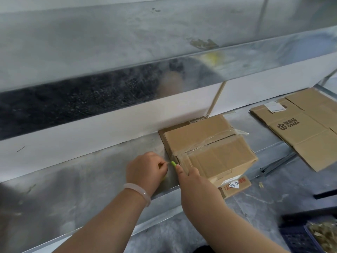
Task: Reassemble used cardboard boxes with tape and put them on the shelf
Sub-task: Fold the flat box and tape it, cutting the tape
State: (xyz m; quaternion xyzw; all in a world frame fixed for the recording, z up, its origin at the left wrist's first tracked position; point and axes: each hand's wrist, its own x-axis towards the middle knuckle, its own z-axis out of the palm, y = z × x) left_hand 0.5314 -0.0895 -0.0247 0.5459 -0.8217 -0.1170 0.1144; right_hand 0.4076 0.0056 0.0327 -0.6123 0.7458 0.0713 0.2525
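Note:
A taped cardboard box (215, 152) lies on the metal shelf (82, 183), pushed against the white wall, with its near end past the shelf's front edge. Clear tape (206, 143) runs along its middle seam and down its left end. My left hand (145, 170) is closed in a fist at the box's left end, around a small yellow-green tool (173, 163) whose tip pokes out toward the tape. My right hand (189, 178) lies flat on the box's near left corner, with its fingers on the tape next to that tip.
A flattened cardboard box (299, 128) with a printed logo lies further right on the shelf, overhanging the edge. An upper metal shelf (109, 52) juts out close overhead. A dark blue crate (299, 240) with scraps stands on the floor at the lower right.

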